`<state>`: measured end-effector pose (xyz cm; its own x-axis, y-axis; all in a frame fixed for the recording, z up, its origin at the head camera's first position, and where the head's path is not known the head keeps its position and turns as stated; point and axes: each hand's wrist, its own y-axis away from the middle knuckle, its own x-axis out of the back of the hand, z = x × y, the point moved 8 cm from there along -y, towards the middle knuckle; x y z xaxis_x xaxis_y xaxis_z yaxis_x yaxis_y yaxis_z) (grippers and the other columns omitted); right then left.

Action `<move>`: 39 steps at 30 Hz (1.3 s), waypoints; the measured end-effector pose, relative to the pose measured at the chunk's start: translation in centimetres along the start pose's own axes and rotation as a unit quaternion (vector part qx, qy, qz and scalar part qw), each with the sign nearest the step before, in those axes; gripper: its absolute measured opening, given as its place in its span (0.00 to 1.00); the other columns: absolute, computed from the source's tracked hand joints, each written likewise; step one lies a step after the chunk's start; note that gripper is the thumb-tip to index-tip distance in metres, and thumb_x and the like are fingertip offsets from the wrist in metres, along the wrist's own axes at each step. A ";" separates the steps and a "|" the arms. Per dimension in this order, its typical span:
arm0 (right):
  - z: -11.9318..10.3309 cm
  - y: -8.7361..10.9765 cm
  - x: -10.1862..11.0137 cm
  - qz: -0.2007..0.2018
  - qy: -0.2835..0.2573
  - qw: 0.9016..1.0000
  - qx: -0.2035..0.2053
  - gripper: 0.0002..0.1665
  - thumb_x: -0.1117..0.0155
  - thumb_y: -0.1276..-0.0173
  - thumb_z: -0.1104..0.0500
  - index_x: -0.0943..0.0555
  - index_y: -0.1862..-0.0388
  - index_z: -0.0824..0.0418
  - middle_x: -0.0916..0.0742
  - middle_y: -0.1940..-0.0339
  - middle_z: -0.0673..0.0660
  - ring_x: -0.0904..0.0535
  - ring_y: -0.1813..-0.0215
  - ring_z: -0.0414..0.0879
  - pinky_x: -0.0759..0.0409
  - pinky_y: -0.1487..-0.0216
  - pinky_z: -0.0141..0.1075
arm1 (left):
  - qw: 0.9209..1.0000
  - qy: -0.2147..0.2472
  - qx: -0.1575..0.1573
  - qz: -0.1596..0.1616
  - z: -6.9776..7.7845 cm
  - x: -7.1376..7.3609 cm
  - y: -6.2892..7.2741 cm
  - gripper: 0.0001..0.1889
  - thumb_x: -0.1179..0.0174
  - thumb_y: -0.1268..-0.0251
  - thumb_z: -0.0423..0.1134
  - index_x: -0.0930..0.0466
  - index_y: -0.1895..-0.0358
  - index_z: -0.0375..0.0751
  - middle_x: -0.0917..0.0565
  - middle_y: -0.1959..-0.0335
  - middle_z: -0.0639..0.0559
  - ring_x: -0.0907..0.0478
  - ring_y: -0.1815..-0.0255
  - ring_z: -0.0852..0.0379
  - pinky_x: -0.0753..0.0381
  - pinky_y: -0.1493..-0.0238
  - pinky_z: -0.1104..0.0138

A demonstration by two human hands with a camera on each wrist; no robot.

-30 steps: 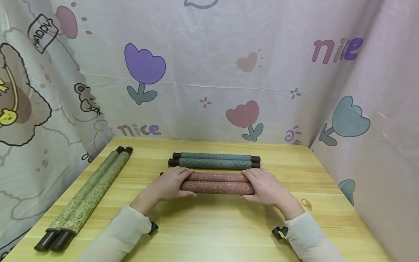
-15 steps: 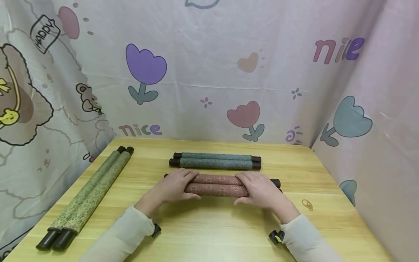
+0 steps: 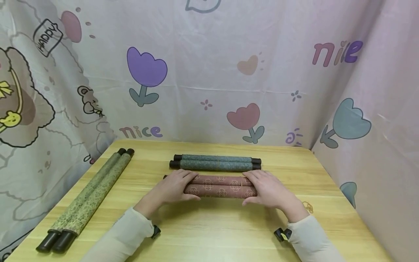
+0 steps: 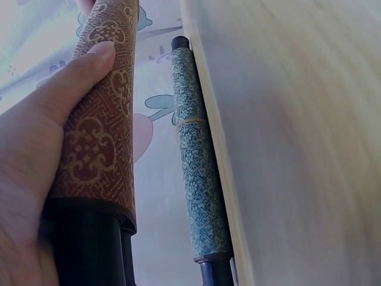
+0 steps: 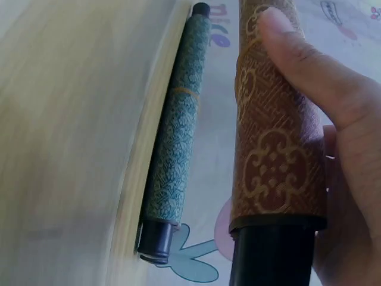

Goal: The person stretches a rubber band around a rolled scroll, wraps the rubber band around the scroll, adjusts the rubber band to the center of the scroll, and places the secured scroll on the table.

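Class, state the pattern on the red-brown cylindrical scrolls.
Scrolls: gold floral medallions, clearest in the right wrist view.

Curtained tabletop booth, one; type of building not determinable. Pale printed cloth is hanging behind and along both sides, showing cartoon tulips, a mouse and "nice" lettering. Wood-grain table, light yellow, is standing within, reaching close to the cloth.

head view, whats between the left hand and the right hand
The reddish scroll pair spans the gap between the left hand and the right hand, each gripping it near an end. The head view shows this.
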<state>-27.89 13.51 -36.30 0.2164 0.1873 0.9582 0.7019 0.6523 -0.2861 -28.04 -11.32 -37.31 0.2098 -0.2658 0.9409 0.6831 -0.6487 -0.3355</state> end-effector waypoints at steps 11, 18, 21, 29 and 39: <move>-1.1 -0.4 -0.6 0.021 0.022 0.999 0.022 0.50 0.30 0.46 0.32 0.28 0.35 0.65 0.19 0.44 0.59 0.24 0.42 0.55 0.28 0.39 0.52 | 1.000 0.005 0.010 -0.007 0.1 -0.1 0.1 0.44 0.39 0.45 0.70 0.27 0.34 0.38 0.21 0.42 0.43 0.24 0.44 0.43 0.26 0.42 0.48; -2.0 -0.6 -0.6 0.031 0.027 0.998 0.042 0.51 0.29 0.47 0.31 0.27 0.36 0.66 0.18 0.45 0.59 0.22 0.44 0.55 0.26 0.42 0.51 | 1.000 0.000 0.000 -0.003 0.3 -0.2 0.0 0.43 0.37 0.45 0.68 0.27 0.35 0.38 0.21 0.43 0.43 0.24 0.44 0.43 0.26 0.42 0.48; -2.5 -0.8 -0.8 0.027 0.027 0.998 0.046 0.51 0.28 0.48 0.31 0.27 0.36 0.65 0.18 0.44 0.60 0.23 0.43 0.56 0.26 0.41 0.52 | 1.000 -0.003 -0.007 -0.002 0.6 -0.3 0.0 0.43 0.37 0.45 0.68 0.27 0.35 0.37 0.21 0.43 0.43 0.24 0.43 0.42 0.26 0.41 0.48; -3.9 -1.1 -0.5 0.035 0.025 0.998 0.055 0.55 0.30 0.49 0.29 0.29 0.32 0.64 0.19 0.43 0.59 0.22 0.42 0.57 0.24 0.41 0.50 | 1.000 -0.011 -0.021 0.014 1.4 -0.1 -0.2 0.44 0.39 0.45 0.71 0.26 0.36 0.37 0.21 0.43 0.44 0.24 0.44 0.44 0.26 0.41 0.50; -1.9 -0.5 0.2 0.034 0.011 0.999 0.004 0.58 0.30 0.51 0.28 0.30 0.32 0.64 0.20 0.41 0.60 0.25 0.39 0.56 0.29 0.37 0.53 | 1.000 -0.008 -0.001 0.007 1.0 0.5 -0.1 0.43 0.36 0.45 0.67 0.27 0.35 0.36 0.21 0.42 0.44 0.24 0.44 0.44 0.27 0.40 0.49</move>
<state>-26.92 11.88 -35.94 0.2777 0.2146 0.9364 0.6800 0.6445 -0.3494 -27.36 -10.70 -36.72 0.2314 -0.2630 0.9366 0.6779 -0.6469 -0.3491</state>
